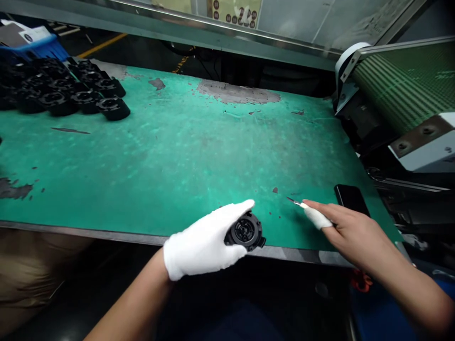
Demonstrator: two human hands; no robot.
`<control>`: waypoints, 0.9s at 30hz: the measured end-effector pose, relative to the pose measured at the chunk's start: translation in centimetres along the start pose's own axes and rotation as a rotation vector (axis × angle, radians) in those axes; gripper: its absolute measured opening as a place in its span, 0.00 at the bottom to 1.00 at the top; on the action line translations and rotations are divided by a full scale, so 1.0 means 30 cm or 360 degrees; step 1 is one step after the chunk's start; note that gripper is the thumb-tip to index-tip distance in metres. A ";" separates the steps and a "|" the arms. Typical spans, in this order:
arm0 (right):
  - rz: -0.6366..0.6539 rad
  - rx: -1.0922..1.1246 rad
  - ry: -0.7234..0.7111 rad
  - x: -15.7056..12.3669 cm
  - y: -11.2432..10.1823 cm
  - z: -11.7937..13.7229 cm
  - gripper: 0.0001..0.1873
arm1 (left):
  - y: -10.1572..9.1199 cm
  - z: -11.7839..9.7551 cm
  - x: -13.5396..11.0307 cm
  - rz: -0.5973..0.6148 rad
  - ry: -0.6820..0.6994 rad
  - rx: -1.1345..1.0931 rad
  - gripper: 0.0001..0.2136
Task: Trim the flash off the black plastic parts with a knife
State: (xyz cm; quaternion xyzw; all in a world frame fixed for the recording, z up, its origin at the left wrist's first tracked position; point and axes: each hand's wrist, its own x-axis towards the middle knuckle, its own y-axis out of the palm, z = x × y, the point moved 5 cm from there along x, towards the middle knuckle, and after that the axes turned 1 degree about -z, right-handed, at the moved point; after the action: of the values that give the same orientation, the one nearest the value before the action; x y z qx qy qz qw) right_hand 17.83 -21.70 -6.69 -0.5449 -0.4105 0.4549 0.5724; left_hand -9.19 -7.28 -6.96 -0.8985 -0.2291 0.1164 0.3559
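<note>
My left hand (206, 241), in a white glove, grips a round black plastic part (246, 230) at the table's front edge. The part's ringed face is turned up, and its lower body is hidden by the glove. To the right, my right hand (337, 220) is closed around a small craft knife (295, 202). Its thin blade points left, apart from the black part, and most of the handle is hidden in the fingers. The right thumb wears a white cover (316, 217); the other fingers are bare.
Several black round parts (113, 108) stand in rows at the far left of the worn green table (199, 156), with a blue bin (46, 45) behind them. A black phone-like object (351, 199) lies beyond my right hand. A green conveyor belt (412, 80) rises at the right.
</note>
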 end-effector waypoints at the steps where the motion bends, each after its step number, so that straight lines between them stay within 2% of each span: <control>1: 0.0032 0.0101 -0.0041 -0.012 0.006 0.012 0.25 | -0.026 0.011 -0.005 0.0018 0.0019 0.0029 0.35; 4: 0.0115 0.0307 -0.0124 -0.047 0.021 0.067 0.25 | -0.127 0.061 -0.037 -0.0182 -0.0090 0.0115 0.26; 6: 0.0137 0.0430 -0.0181 -0.059 0.021 0.111 0.26 | -0.157 0.084 -0.071 -0.0292 -0.0202 0.0081 0.30; 8: 0.0132 0.0529 -0.0269 -0.059 0.013 0.161 0.26 | -0.131 0.087 -0.100 -0.0295 -0.0262 0.0014 0.44; 10: 0.0109 0.0581 -0.0385 -0.049 -0.003 0.217 0.27 | -0.068 0.077 -0.112 -0.0299 -0.0286 -0.0025 0.55; 11: 0.0096 0.0579 -0.0438 -0.042 -0.012 0.245 0.27 | -0.034 0.072 -0.111 -0.0330 -0.0299 -0.0034 0.56; 13: 0.0067 0.0507 -0.0511 -0.023 -0.030 0.293 0.27 | 0.021 0.066 -0.099 -0.0444 -0.0312 -0.0046 0.53; 16: 0.0014 0.0292 -0.0565 0.015 -0.046 0.327 0.26 | 0.056 0.064 -0.077 -0.0590 -0.0291 -0.0024 0.45; 19: 0.0006 0.0032 -0.0563 0.062 -0.037 0.283 0.28 | 0.056 0.064 -0.070 -0.0597 -0.0252 -0.0003 0.43; 21: 0.0009 -0.0204 -0.0331 0.100 -0.023 0.186 0.29 | 0.047 0.060 -0.073 -0.0565 -0.0240 -0.0020 0.42; 23: 0.0031 -0.0345 0.0018 0.122 -0.011 0.069 0.27 | 0.032 0.058 -0.075 -0.0503 -0.0259 -0.0050 0.43; 25: 0.0045 -0.0257 0.0098 0.119 0.002 0.006 0.26 | 0.006 0.059 -0.072 -0.0363 -0.0248 -0.0079 0.45; 27: 0.0041 -0.0032 0.0011 0.095 0.012 0.007 0.26 | -0.039 0.068 -0.072 -0.0169 -0.0181 -0.0082 0.44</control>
State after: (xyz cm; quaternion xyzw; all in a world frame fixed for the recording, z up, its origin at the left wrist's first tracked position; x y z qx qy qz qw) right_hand 18.30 -18.89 -7.11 -0.5574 -0.4060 0.4562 0.5625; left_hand -12.22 -6.40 -7.52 -0.8859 -0.2992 0.1422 0.3247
